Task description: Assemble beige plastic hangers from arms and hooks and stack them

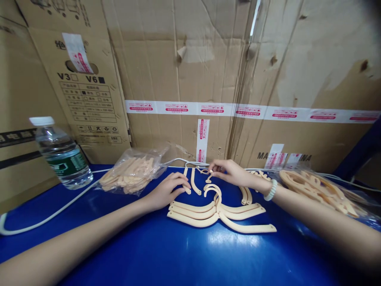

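My left hand (171, 190) is at the middle of the table, its fingers curled over the near end of a beige plastic hanger arm (187, 190). Another curved hanger arm (195, 182) lies just right of it. Between the fingertips of my right hand (228, 171) is a small beige hanger hook (208, 177), partly hidden by the fingers. Nearer to me, a stack of beige hangers (218, 214) lies flat, hooks pointing away. More loose arms (245, 195) lie beneath my right wrist.
A clear bag of beige parts (131, 172) and a water bottle (64, 157) stand at the left. Another bag of hanger pieces (321, 190) lies at the right. A white cable (53, 216) crosses the blue table (143, 258). Cardboard (178, 75) walls off the back.
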Demonstrator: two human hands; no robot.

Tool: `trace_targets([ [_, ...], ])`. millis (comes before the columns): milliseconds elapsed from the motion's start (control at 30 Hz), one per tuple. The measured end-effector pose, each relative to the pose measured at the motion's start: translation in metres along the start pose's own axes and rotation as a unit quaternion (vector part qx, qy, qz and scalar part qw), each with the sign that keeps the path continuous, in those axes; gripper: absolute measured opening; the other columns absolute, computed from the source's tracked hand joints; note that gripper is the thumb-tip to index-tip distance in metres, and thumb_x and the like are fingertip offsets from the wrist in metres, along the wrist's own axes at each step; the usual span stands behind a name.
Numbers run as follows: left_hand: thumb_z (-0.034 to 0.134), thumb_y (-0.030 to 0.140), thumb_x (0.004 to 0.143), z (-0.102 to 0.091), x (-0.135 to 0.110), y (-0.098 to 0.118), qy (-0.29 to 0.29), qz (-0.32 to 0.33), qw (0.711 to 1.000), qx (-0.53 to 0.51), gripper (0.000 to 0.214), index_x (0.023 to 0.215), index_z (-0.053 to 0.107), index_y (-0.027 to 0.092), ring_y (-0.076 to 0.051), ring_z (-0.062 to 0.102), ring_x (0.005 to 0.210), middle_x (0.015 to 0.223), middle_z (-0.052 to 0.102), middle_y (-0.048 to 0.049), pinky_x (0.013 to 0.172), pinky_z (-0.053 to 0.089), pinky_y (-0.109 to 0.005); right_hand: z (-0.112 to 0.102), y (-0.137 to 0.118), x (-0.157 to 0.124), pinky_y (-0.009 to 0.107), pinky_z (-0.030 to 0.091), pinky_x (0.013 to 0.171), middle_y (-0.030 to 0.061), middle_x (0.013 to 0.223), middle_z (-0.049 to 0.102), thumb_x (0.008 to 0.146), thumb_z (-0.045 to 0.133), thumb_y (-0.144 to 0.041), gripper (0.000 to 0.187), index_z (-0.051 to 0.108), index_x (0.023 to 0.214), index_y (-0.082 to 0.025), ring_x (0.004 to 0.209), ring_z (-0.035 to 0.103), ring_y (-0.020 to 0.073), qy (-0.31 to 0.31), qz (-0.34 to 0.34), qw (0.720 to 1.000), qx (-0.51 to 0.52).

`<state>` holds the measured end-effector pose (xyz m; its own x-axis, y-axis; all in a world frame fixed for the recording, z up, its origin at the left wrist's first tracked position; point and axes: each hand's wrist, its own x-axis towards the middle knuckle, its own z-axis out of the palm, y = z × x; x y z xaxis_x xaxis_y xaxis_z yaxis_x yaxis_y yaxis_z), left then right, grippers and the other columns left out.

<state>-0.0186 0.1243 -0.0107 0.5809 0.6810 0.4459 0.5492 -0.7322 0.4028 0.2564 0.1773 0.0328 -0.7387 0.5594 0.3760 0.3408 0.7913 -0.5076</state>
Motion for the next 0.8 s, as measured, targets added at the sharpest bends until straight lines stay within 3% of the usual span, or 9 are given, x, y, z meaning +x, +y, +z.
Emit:
trace_targets([
  [167,0.051,0.016,0.093,0.0,0.0,0.001,0.008,-0.002,1.0,-0.013,0.017,0.087,0.066,0.02,-0.02,0.055,0.107,0.104,0.063,-0.0044,0.099,0.042,-0.039,0.004,-0.018,-0.023,0.03,0.054,0.063,0.0053,0.081,0.066,0.096,0.047,-0.042,0.026,0.047,0.101,-0.017,0.067,0.065,0.0151,0.096,0.078,0.982,0.14],
  [367,0.043,0.016,0.096,-0.004,0.004,0.019,0.065,-0.006,0.997,-0.048,0.019,0.091,0.061,0.019,-0.019,0.057,0.105,0.105,0.062,-0.0062,0.094,0.045,-0.038,0.02,-0.058,-0.062,0.023,0.053,0.061,0.0049,0.081,0.07,0.082,0.072,-0.04,0.031,0.061,0.099,-0.016,0.068,0.066,0.0126,0.179,0.193,0.87,0.417],
  [467,0.048,0.017,0.094,-0.005,0.005,0.045,0.097,-0.006,0.988,-0.12,0.017,0.094,0.065,0.018,-0.02,0.058,0.104,0.103,0.063,-0.0074,0.089,0.049,-0.036,0.028,-0.076,-0.078,0.021,0.053,0.064,0.0023,0.077,0.07,0.078,0.078,-0.036,0.027,0.068,0.095,-0.018,0.066,0.064,0.0097,0.195,0.218,0.826,0.482],
  [567,0.049,0.014,0.093,-0.002,0.001,0.072,0.107,-0.021,0.976,-0.187,0.022,0.092,0.071,0.019,-0.019,0.062,0.099,0.101,0.067,-0.007,0.089,0.05,-0.036,0.037,-0.091,-0.089,0.019,0.053,0.067,0.002,0.077,0.071,0.077,0.08,-0.035,0.023,0.072,0.093,-0.02,0.067,0.065,0.0089,0.219,0.228,0.8,0.51],
  [667,0.055,0.014,0.089,0.006,-0.006,0.091,0.127,-0.053,0.958,-0.251,0.02,0.087,0.074,0.02,-0.017,0.065,0.087,0.091,0.067,-0.0054,0.077,0.055,-0.031,0.047,-0.1,-0.095,0.021,0.055,0.066,0.0033,0.077,0.072,0.08,0.076,-0.036,0.02,0.073,0.092,-0.02,0.069,0.067,0.0113,0.229,0.225,0.803,0.502],
  [733,0.06,0.016,0.087,0.013,-0.011,0.097,0.136,-0.09,0.941,-0.295,0.014,0.087,0.073,0.02,-0.016,0.065,0.084,0.089,0.065,-0.0048,0.071,0.057,-0.027,0.052,-0.102,-0.099,0.023,0.056,0.065,0.0036,0.075,0.071,0.083,0.073,-0.036,0.017,0.074,0.091,-0.021,0.067,0.067,0.0126,0.231,0.206,0.826,0.471],
  [800,0.066,0.017,0.083,0.02,-0.013,0.101,0.137,-0.132,0.915,-0.356,0.019,0.1,0.07,0.021,-0.016,0.065,0.082,0.096,0.062,-0.0046,0.069,0.058,-0.027,0.057,-0.102,-0.102,0.022,0.056,0.063,0.0027,0.073,0.071,0.085,0.071,-0.034,0.013,0.074,0.09,-0.022,0.064,0.066,0.012,0.233,0.179,0.855,0.427],
])
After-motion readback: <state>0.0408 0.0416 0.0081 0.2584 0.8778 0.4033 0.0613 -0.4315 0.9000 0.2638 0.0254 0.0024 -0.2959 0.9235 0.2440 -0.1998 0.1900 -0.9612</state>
